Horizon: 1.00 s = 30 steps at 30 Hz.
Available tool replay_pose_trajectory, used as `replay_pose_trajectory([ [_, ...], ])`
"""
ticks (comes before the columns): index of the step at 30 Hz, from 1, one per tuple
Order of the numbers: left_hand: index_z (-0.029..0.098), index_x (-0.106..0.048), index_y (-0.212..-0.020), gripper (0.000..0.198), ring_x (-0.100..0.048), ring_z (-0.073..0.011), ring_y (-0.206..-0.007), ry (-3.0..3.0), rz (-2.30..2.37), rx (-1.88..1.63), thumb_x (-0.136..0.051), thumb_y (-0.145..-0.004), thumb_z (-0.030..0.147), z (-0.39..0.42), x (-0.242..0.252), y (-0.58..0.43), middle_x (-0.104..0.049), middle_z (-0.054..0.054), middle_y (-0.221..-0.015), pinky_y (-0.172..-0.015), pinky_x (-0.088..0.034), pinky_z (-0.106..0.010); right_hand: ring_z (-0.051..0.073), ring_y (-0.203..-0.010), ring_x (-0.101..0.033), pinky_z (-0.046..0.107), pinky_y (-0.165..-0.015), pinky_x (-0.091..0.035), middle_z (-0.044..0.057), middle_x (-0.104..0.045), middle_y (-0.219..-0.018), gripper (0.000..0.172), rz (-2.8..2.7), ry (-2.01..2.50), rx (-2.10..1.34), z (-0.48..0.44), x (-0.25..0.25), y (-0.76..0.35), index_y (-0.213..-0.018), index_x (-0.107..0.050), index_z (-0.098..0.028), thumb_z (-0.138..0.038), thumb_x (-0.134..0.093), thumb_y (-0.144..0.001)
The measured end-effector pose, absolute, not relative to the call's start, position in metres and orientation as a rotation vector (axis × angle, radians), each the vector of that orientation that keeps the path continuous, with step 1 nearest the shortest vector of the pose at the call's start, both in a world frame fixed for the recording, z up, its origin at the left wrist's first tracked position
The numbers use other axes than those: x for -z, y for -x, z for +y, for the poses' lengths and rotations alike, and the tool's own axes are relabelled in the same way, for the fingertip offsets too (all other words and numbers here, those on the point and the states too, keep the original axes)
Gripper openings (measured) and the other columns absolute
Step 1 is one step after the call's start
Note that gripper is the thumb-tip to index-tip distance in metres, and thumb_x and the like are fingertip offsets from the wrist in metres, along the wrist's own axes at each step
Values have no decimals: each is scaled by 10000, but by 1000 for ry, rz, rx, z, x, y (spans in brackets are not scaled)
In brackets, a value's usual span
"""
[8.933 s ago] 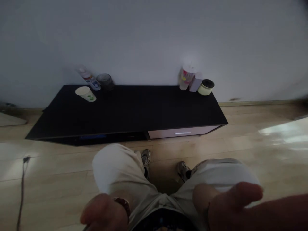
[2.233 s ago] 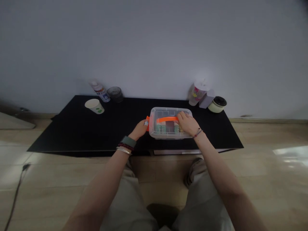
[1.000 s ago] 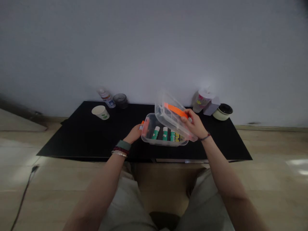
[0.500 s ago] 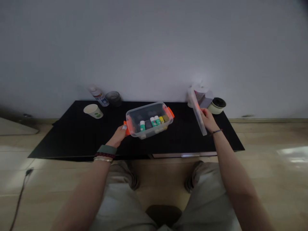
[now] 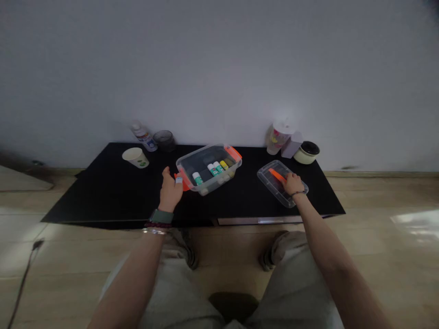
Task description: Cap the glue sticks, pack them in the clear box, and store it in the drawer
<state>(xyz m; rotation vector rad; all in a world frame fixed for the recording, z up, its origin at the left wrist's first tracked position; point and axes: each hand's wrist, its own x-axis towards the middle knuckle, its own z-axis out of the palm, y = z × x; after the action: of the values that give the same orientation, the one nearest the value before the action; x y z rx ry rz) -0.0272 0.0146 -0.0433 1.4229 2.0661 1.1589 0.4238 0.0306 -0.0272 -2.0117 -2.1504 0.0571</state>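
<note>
A clear plastic box (image 5: 219,182) with orange latches sits on the black tabletop, turned at a slant. Inside it lie several small bottles or tubes, among them green ones with white caps (image 5: 212,169) and a yellow one (image 5: 224,165). Beside the box's left orange latch is my left hand (image 5: 171,192), thumb apart from the fingers; the fingertips are at the latch. The clear lid (image 5: 274,188) with an orange handle (image 5: 276,175) lies flat at the right. My right hand (image 5: 293,183) rests over the lid, fingers closed around the handle's near end.
A paper cup (image 5: 135,158), a spray bottle (image 5: 144,138) and a dark glass jar (image 5: 164,140) stand at the left back. At the right back are a clear cup with a white lid (image 5: 277,136), a pale box (image 5: 292,145) and a cream pot (image 5: 306,153). The wall is behind.
My right hand has lowered the lid from upright to flat on the tabletop. The box has shifted slightly left and down, and my left hand has loosened from its latch.
</note>
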Motion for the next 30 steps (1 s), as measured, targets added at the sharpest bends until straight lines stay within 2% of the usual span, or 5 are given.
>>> replay_pose_trajectory([
  [4,82,-489,-1354,488,-448,-291,-1388,-2032,1923,-1244,-435,-916,292,-5,12,-2,-521,-208,-1440,-1177,-323,-456,245,-1107,-596,435,-963,-504,141,-607,-1244,343,-2164,1870,-37,45,3,-377,-1242,-599,-153,-378,-509,-999],
  [9,161,-578,-1300,379,-529,-279,-1310,-2537,1606,-831,-445,-953,239,-26,-1,-45,-620,-133,-1357,-1118,-383,-466,245,-1223,-548,377,-1068,-435,143,-628,-1276,331,-2415,1450,-185,87,-28,-259,-1242,-611,-153,-303,-434,-1005],
  [16,143,-479,-1439,508,-648,-275,-1122,-2557,1742,-533,-432,-934,123,-26,8,-58,-624,-166,-1348,-914,-526,-410,314,-1133,-666,385,-899,-557,220,-672,-1254,440,-2822,1853,-572,143,-11,-143,-1257,-651,-77,-167,-688,-827],
  [23,186,-539,-1371,550,-692,-225,-1028,-2496,1764,-422,-404,-869,8,-23,6,-53,-683,-127,-1248,-838,-555,-345,344,-1203,-631,441,-924,-567,233,-585,-1381,905,-2912,1957,-633,149,11,-135,-1472,-444,-130,-284,-855,-681],
  [30,187,-549,-1381,584,-702,-237,-972,-2495,1803,-403,-395,-848,4,-24,4,-56,-689,-127,-1257,-767,-554,-332,348,-1224,-615,446,-952,-534,206,-585,-1391,803,-2980,1820,-664,148,7,-148,-1469,-435,-157,-305,-784,-761],
])
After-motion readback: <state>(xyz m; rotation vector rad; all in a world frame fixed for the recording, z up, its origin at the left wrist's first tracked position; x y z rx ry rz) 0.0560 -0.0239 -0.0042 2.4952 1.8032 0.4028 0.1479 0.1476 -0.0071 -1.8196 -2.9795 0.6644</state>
